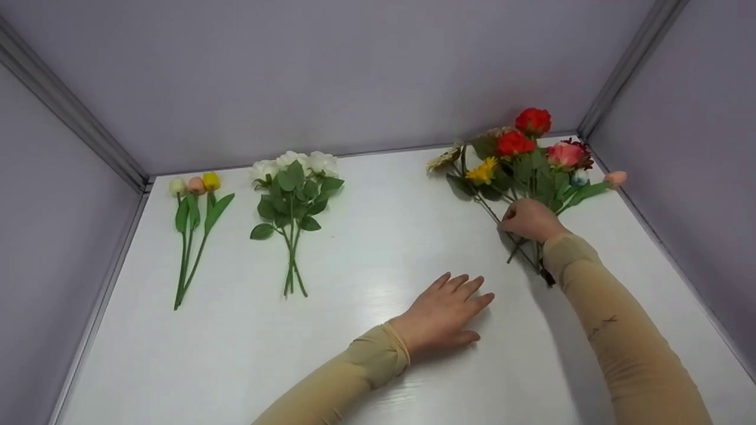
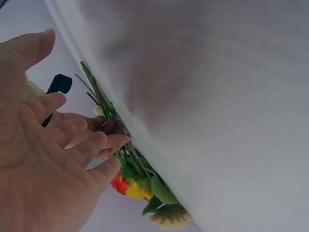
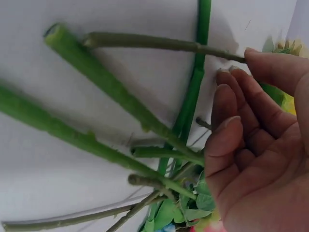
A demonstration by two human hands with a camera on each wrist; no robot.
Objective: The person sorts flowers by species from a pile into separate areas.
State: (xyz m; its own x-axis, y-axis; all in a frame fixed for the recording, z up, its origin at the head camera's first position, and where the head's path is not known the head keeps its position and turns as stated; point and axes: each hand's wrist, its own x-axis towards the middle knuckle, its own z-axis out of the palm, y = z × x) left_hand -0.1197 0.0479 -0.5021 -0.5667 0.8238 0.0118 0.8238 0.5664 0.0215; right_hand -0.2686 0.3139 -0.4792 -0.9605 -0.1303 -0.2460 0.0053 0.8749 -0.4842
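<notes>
My right hand [image 1: 533, 219] is over a heap of artificial flowers at the right of the table. Its thumb and fingers pinch a thin brownish-green stem [image 3: 145, 42], which seems to belong to the cream flower [image 1: 444, 159] at the heap's left. Around it lie red flowers [image 1: 515, 143], a yellow flower [image 1: 482, 171], a pink flower [image 1: 565, 154] and a peach tulip [image 1: 616, 179]. Thick green stems [image 3: 96, 70] cross beside the fingers in the right wrist view. Palm down and fingers spread, my left hand [image 1: 440, 316] is at the table's middle front, holding nothing.
Three tulips [image 1: 196, 185], white, peach and yellow, lie at the far left of the white table [image 1: 366, 236]. Right of them is a bunch of white flowers [image 1: 293, 159] with crossed stems. Grey panels [image 1: 366, 71] enclose the table at the back and sides.
</notes>
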